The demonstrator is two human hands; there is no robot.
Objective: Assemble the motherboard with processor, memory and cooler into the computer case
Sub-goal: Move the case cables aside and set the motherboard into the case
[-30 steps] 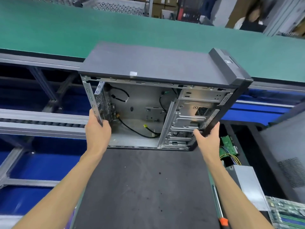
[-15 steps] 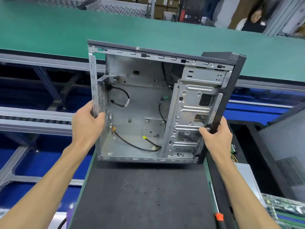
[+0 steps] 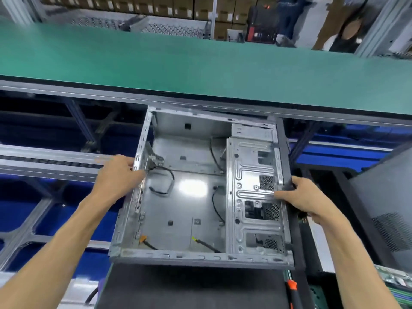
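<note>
An open metal computer case [image 3: 187, 210] lies nearly flat on the black work mat [image 3: 191, 286], its open side facing up. Inside are loose black cables and a drive cage [image 3: 254, 197] on the right. My left hand [image 3: 118, 177] grips the case's left rear wall. My right hand [image 3: 301, 197] grips the black front panel edge, thumb on the drive cage. A green motherboard [image 3: 399, 286] peeks in at the bottom right corner.
A green conveyor belt [image 3: 200, 68] runs across behind the case. A roller rail [image 3: 49, 159] lies to the left. A dark case panel [image 3: 383, 210] leans at the right. An orange-handled screwdriver [image 3: 293, 291] lies by the mat's right edge. A person stands far back right.
The case has tipped over from standing upright to lying almost flat with its open side up. Both hands kept their hold on its sides and came down with it.
</note>
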